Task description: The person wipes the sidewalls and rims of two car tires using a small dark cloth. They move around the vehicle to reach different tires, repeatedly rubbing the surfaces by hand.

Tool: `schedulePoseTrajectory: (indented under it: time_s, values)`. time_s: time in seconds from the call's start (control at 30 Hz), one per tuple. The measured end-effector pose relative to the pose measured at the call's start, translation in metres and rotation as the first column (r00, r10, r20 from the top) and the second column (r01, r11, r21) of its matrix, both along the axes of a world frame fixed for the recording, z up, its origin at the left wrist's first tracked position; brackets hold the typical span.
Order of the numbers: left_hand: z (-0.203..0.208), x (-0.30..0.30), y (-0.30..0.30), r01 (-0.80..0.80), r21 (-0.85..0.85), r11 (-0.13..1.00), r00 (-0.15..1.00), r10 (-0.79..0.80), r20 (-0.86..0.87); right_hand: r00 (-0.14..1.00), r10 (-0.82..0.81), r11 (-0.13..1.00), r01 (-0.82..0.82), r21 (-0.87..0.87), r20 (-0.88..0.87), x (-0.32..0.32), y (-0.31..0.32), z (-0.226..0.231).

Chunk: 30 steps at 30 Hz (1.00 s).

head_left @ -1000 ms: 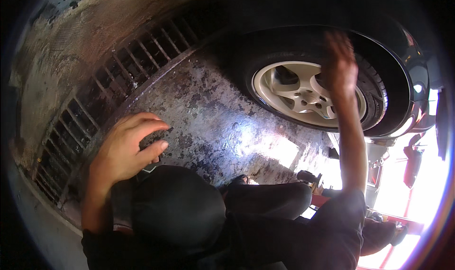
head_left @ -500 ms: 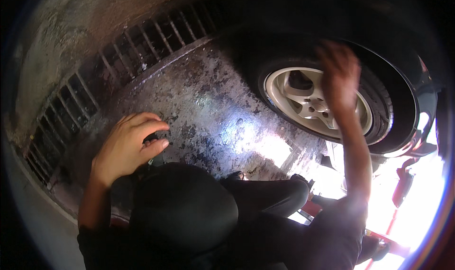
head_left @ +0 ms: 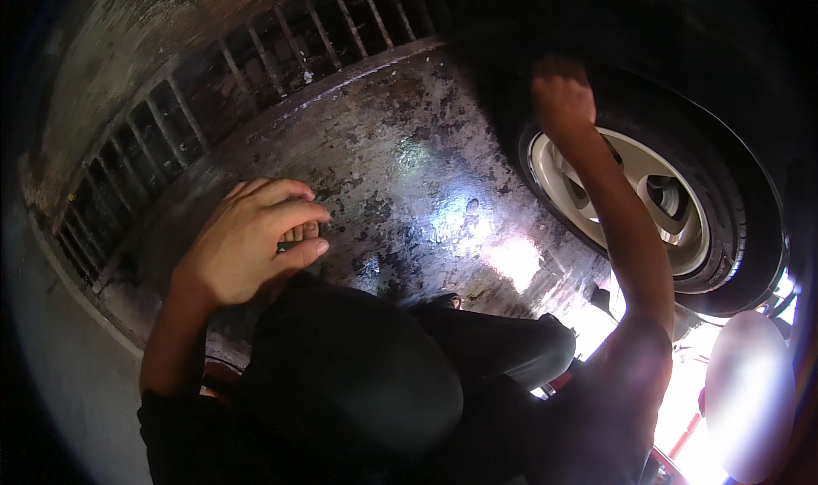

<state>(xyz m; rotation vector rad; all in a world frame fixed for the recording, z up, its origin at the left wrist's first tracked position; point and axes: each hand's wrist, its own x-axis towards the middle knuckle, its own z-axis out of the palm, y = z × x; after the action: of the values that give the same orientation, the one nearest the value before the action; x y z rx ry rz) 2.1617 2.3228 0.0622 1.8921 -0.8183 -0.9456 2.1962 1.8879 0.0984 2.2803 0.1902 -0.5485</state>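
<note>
My right hand [head_left: 565, 102] reaches up to the far left edge of a car tire [head_left: 740, 229], fingers curled over it. The fingertips fade into dark shadow, so the exact hold is hard to see. Inside the tire sits a pale, spoked wheel rim [head_left: 700, 204], partly covered by my right forearm. My left hand [head_left: 247, 238] hangs above my bent knee at the left, holding nothing. Its fingers are loosely bent, with a gap between them and the thumb.
A barred metal drain grate [head_left: 243, 68] curves along the wall at upper left. Stained, wet-looking concrete floor [head_left: 400, 170] lies between grate and wheel. The dark car body [head_left: 682, 34] overhangs the wheel. A blurred, pale rounded shape [head_left: 750, 396] is at lower right, near glaring light.
My right hand has moved from in front of the rim to the tire's far left edge. The view has shifted, and the rim's spokes sit differently. My left hand keeps its loose pose.
</note>
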Motion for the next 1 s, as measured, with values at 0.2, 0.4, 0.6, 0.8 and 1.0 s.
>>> schedulePoseTrajectory:
  time_s: [0.2, 0.4, 0.6, 0.8, 1.0]
  values:
    - [0.006, -0.002, 0.026, -0.057, 0.047, 0.997, 0.998, 0.057, -0.003, 0.948, -0.100, 0.992, 0.070, -0.106, -0.302, -0.016, -0.022, -0.102]
    - [0.012, -0.004, 0.056, -0.136, 0.115, 0.984, 0.990, 0.130, 0.054, 0.937, 0.048, 0.999, -0.047, 0.010, -0.345, -0.061, -0.056, -0.168]
    - [0.006, 0.001, 0.031, -0.096, 0.142, 0.985, 0.995, 0.094, 0.024, 0.687, -0.709, 0.501, 0.651, 0.570, -0.161, -0.090, -0.010, -0.141]
    - [0.021, 0.006, -0.042, 0.088, 0.080, 0.993, 0.990, -0.096, 0.105, 0.120, -0.207, -0.783, -0.616, 0.091, -0.971, -0.034, 0.057, -0.191]
    - [0.061, -0.008, -0.063, 0.111, 0.259, 0.960, 0.969, -0.163, 0.188, 0.303, -0.189, -0.250, -0.935, -0.253, -0.934, -0.056, -0.048, -0.219]
